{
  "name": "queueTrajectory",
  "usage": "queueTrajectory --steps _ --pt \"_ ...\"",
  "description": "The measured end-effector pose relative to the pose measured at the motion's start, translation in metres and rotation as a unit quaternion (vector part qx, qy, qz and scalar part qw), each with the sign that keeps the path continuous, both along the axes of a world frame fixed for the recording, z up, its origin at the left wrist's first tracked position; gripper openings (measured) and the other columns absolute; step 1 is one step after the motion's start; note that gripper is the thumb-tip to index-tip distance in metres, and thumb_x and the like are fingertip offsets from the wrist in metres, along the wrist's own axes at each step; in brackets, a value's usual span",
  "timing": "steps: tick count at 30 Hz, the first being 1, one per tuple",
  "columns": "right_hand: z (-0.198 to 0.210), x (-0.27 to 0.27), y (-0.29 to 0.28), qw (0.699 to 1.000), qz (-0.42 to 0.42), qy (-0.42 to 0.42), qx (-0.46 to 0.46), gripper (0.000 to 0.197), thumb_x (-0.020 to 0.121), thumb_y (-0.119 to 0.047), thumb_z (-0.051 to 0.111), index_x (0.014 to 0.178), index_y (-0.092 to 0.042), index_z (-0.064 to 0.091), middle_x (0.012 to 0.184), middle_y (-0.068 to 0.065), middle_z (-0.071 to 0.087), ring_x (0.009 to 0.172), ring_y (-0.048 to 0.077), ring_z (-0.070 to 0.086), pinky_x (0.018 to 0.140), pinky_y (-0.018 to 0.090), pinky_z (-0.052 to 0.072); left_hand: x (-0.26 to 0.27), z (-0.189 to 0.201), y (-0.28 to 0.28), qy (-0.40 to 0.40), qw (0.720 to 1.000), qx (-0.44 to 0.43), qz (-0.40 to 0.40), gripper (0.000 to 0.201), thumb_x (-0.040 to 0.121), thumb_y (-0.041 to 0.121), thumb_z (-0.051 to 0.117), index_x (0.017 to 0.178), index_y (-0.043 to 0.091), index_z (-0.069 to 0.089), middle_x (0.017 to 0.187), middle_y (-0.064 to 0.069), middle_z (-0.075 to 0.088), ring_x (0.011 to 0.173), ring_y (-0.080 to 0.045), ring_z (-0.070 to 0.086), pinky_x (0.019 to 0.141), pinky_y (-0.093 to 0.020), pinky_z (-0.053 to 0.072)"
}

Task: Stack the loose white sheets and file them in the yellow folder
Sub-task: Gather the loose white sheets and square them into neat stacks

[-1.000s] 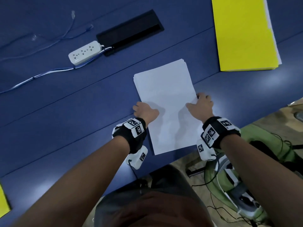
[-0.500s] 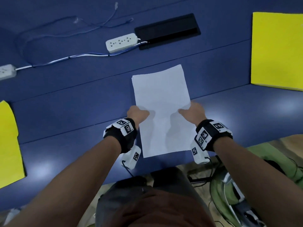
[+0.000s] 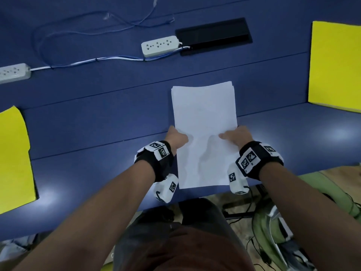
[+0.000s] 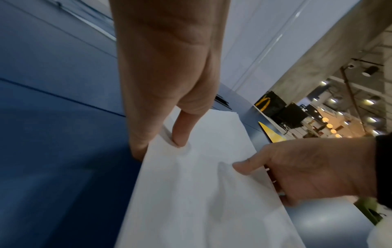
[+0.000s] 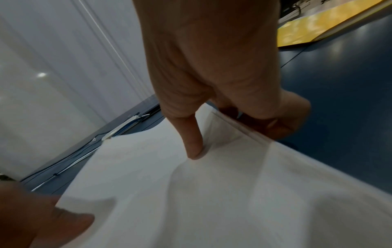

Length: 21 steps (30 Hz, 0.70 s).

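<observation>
Squaring and lifting the stack of white sheets [image 3: 203,122], which lies on the blue table [image 3: 97,122] directly in front of the person, its near end at the table's front edge. The left hand [image 3: 176,137] pinches the left long edge — thumb on top, fingers curled beneath, as the left wrist view shows — and the right hand [image 3: 237,134] grips the right long edge in the same way, thumb pressed onto the top sheet and fingers tucked under. The paper buckles slightly between the two thumbs, and at the far end the corners are fanned a little, so the sheets are gathered but not yet flush. To do this step well, the grip probably wants to stay light enough for the sheets to slide against one another; tapping an edge on the table would likely align them before filing. The yellow folder [image 3: 336,65] lies closed, flat on the table to the far right, well apart from the stack — it looks as though one hand must release to open it. Another yellow sheet or folder [image 3: 13,159] lies at the left edge.
</observation>
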State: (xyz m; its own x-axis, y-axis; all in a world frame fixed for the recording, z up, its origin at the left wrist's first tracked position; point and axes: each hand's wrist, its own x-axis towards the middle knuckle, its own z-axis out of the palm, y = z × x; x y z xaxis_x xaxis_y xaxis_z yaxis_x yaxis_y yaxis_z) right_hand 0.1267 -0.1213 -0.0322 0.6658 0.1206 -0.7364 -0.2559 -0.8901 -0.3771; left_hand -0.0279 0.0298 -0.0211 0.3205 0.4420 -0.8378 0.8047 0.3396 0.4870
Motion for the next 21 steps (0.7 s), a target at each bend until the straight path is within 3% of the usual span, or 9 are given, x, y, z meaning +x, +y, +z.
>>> queueTrajectory --steps 3,5,6,9,12,14,17,21 --pt "0.003 -0.004 -0.005 1.000 -0.005 0.014 0.016 0.062 0.069 -0.023 0.084 0.118 0.000 0.053 0.112 0.006 0.060 0.104 0.030 0.062 0.093 0.042 0.053 -0.010 -0.001 -0.004 -0.046 0.999 -0.012 0.008 0.034 0.087 -0.006 0.058 0.111 0.013 0.043 0.116 -0.009 0.055 0.100 -0.022 0.054 0.089 -0.029 0.045" --pt "0.000 -0.006 -0.005 0.997 -0.039 0.012 0.067 0.067 0.056 -0.020 0.084 0.115 -0.004 0.058 0.111 0.008 0.067 0.103 0.032 0.065 0.090 0.047 0.055 -0.014 0.000 -0.006 -0.076 0.997 0.002 0.012 0.040 0.083 -0.007 0.058 0.113 0.017 0.047 0.122 -0.009 0.060 0.111 -0.025 0.060 0.096 -0.034 0.049" --pt "0.003 -0.008 -0.003 0.994 -0.058 0.009 0.095 0.064 0.056 -0.015 0.084 0.114 -0.006 0.058 0.110 0.010 0.068 0.102 0.033 0.066 0.089 0.048 0.056 -0.014 0.002 -0.006 -0.095 0.995 0.017 0.020 0.042 0.082 -0.006 0.057 0.114 0.020 0.048 0.121 -0.008 0.062 0.113 -0.026 0.061 0.097 -0.036 0.052" --pt "0.031 -0.013 0.009 0.979 -0.083 -0.033 0.185 0.052 0.070 0.000 0.080 0.112 -0.009 0.050 0.111 0.009 0.065 0.098 0.027 0.065 0.088 0.042 0.055 -0.014 0.024 0.000 -0.167 0.982 0.065 0.052 0.050 0.080 -0.007 0.057 0.117 0.026 0.050 0.115 -0.001 0.065 0.109 -0.020 0.064 0.091 -0.035 0.055" --pt "0.066 -0.010 0.025 0.948 -0.058 -0.063 0.307 0.053 0.074 0.003 0.077 0.120 -0.011 0.053 0.115 0.005 0.066 0.098 0.020 0.066 0.082 0.033 0.055 -0.013 0.052 0.021 -0.244 0.959 0.123 0.078 0.054 0.081 -0.008 0.056 0.116 0.033 0.050 0.115 0.003 0.066 0.107 -0.013 0.065 0.092 -0.032 0.055" --pt "0.089 -0.010 0.038 0.931 -0.042 -0.058 0.359 0.054 0.076 0.002 0.076 0.125 -0.009 0.057 0.117 0.005 0.068 0.101 0.018 0.068 0.084 0.034 0.057 -0.014 0.072 0.035 -0.282 0.940 0.166 0.092 0.056 0.083 -0.010 0.056 0.121 0.030 0.049 0.116 0.005 0.067 0.105 -0.006 0.065 0.093 -0.028 0.054" --pt "0.118 -0.013 0.056 0.908 -0.036 -0.067 0.411 0.045 0.077 -0.001 0.076 0.119 -0.007 0.062 0.115 0.007 0.070 0.103 0.021 0.069 0.088 0.039 0.058 -0.016 0.097 0.054 -0.325 0.912 0.226 0.103 0.055 0.084 -0.012 0.056 0.126 0.021 0.048 0.116 0.007 0.065 0.102 0.004 0.064 0.095 -0.022 0.052" --pt "0.132 -0.028 0.074 0.887 -0.014 -0.105 0.450 0.032 0.082 0.002 0.071 0.106 -0.018 0.065 0.106 0.002 0.071 0.097 0.012 0.069 0.083 0.026 0.057 -0.034 0.102 0.071 -0.319 0.903 0.258 0.129 0.049 0.083 0.001 0.062 0.130 0.012 0.052 0.121 -0.002 0.067 0.111 -0.014 0.065 0.100 -0.043 0.052"
